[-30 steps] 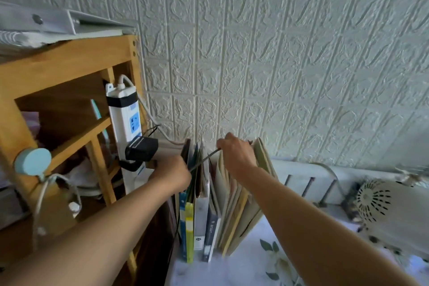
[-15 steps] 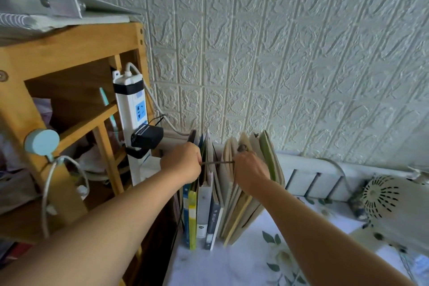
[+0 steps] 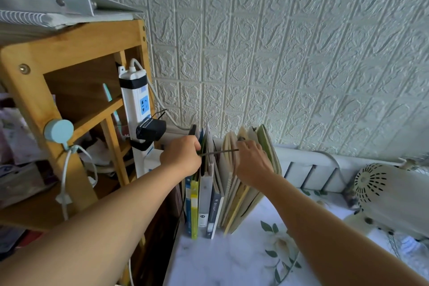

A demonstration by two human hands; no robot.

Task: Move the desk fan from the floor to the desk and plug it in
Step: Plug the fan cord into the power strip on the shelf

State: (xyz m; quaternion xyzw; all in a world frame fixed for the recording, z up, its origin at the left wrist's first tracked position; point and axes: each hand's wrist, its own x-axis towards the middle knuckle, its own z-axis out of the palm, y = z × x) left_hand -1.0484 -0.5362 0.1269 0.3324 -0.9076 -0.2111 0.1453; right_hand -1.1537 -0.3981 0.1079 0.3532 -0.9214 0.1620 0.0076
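While stretched taut over the books point(image 3: 209, 193), cord point(image 3: 218, 152) pinched between left hand point(image 3: 181, 158) and right hand point(image 3: 253, 165), both closed on it. Fan point(image 3: 390, 195) standing on desk point(image 3: 232, 258), well right of both hands. Power strip point(image 3: 137, 109) just beyond left hand.

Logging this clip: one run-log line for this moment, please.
fan: on desk | cord: taut between left hand and right hand, over books | power strip: blue socket free | step: not yet plugged
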